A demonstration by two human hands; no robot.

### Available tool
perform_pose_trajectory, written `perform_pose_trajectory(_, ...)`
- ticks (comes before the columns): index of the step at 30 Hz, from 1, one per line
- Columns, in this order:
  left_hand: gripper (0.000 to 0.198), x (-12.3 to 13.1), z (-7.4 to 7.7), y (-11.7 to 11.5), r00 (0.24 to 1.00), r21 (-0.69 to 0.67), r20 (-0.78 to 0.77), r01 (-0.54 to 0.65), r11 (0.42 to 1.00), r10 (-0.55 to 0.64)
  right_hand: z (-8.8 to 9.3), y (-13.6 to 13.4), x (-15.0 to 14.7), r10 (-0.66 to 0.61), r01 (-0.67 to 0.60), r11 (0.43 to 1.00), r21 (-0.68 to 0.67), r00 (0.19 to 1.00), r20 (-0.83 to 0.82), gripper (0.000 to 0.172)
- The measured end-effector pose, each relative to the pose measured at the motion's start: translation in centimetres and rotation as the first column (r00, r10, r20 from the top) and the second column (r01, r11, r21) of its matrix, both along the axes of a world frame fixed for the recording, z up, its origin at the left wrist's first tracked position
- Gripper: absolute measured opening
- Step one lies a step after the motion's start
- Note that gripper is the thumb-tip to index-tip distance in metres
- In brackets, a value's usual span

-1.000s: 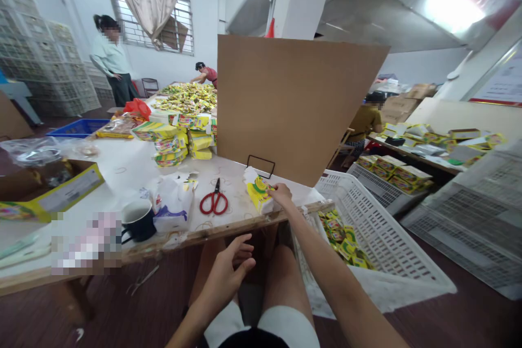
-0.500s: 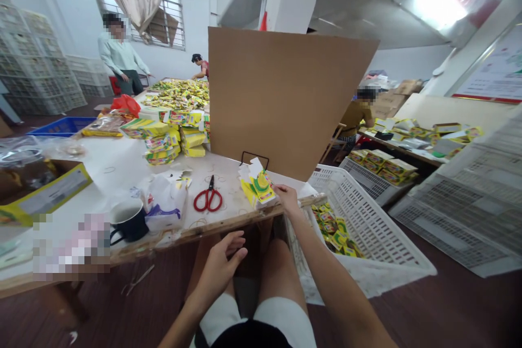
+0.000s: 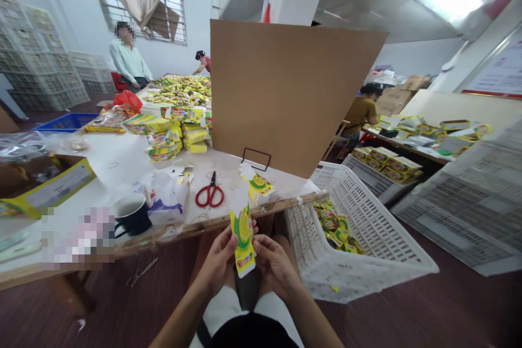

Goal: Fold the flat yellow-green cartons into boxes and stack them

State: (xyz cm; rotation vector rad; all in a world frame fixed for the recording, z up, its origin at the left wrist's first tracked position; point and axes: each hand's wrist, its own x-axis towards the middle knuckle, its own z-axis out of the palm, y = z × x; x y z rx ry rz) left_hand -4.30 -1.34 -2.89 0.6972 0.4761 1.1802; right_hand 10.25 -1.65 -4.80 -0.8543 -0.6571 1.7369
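Over my lap I hold a small yellow and green printed carton (image 3: 243,239), flat-looking and tilted upright, in both hands. My left hand (image 3: 220,255) pinches its left side between thumb and fingers. On the right side, the fingers of my right hand (image 3: 274,261) are closed at the carton's edge. A stack of similar flat cartons (image 3: 261,187) lies at the table's front edge, just beyond my hands. Left of that stack, red-handled scissors (image 3: 209,194) rest on the white table (image 3: 220,166).
A white plastic crate (image 3: 367,277) with small yellow boxes (image 3: 336,228) stands at my right. A big cardboard sheet (image 3: 293,98) rises behind the stack. On the left are a dark mug (image 3: 132,215), a plastic bag (image 3: 167,196) and piled cartons (image 3: 163,138). Several people work farther off.
My right hand has come back from the stack to my lap with a carton. My left hand, empty before, has risen and now grips it too.
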Motion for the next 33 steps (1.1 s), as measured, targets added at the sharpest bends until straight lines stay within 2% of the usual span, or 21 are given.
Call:
perform_pose_trajectory(3,0.047,-0.3,0.2,-0.1,0.992,-0.039,0.076,0.100,0.994,-0.097,-0.1,-0.2,0.0,-0.041,0.041,0.999,0.011,0.999,0.002,0.025)
perform_pose_trajectory(6,0.048,-0.3,0.2,0.1,0.984,-0.073,0.127,0.136,0.988,-0.126,0.0,-0.2,0.1,-0.111,0.102,0.991,0.084,0.988,0.110,0.029)
perform_pose_trajectory(9,0.047,0.1,0.2,0.2,0.991,-0.100,0.106,0.097,0.990,-0.086,0.1,-0.2,0.0,-0.171,0.135,0.977,0.166,0.959,0.225,0.032)
perform_pose_trajectory(13,0.039,0.9,-0.2,0.2,0.998,-0.118,-0.006,-0.058,0.991,0.058,1.1,-0.7,-0.1,-0.153,0.062,0.967,0.246,0.916,0.370,0.034)
perform_pose_trajectory(16,0.035,1.1,-0.6,0.3,0.980,-0.085,-0.100,-0.182,0.980,0.173,2.9,-1.3,0.0,-0.142,-0.020,0.957,0.288,0.836,0.531,0.033)
perform_pose_trajectory(20,0.035,0.9,-0.8,0.4,0.945,-0.009,-0.220,-0.252,0.968,0.244,4.7,-1.9,0.0,-0.164,-0.093,0.945,0.314,0.694,0.701,0.031)
perform_pose_trajectory(24,0.033,0.8,-0.6,0.5,0.913,0.062,-0.267,-0.303,0.951,0.308,4.5,-2.1,-0.1,-0.180,-0.155,0.927,0.342,0.617,0.766,0.029)
perform_pose_trajectory(27,0.031,0.8,-0.7,0.5,0.895,0.096,-0.329,-0.287,0.953,0.302,4.3,-2.2,-0.2,-0.182,-0.187,0.918,0.348,0.582,0.793,0.028)
perform_pose_trajectory(29,0.030,0.8,-0.7,0.5,0.866,0.153,-0.393,-0.271,0.950,0.310,4.3,-2.2,-0.1,-0.229,-0.167,0.915,0.367,0.532,0.815,0.028)
perform_pose_trajectory(33,0.044,0.6,-0.6,0.3,0.796,0.254,-0.466,-0.297,0.920,0.386,3.8,-1.7,0.6,-0.321,-0.177,0.886,0.430,0.436,0.841,0.026)
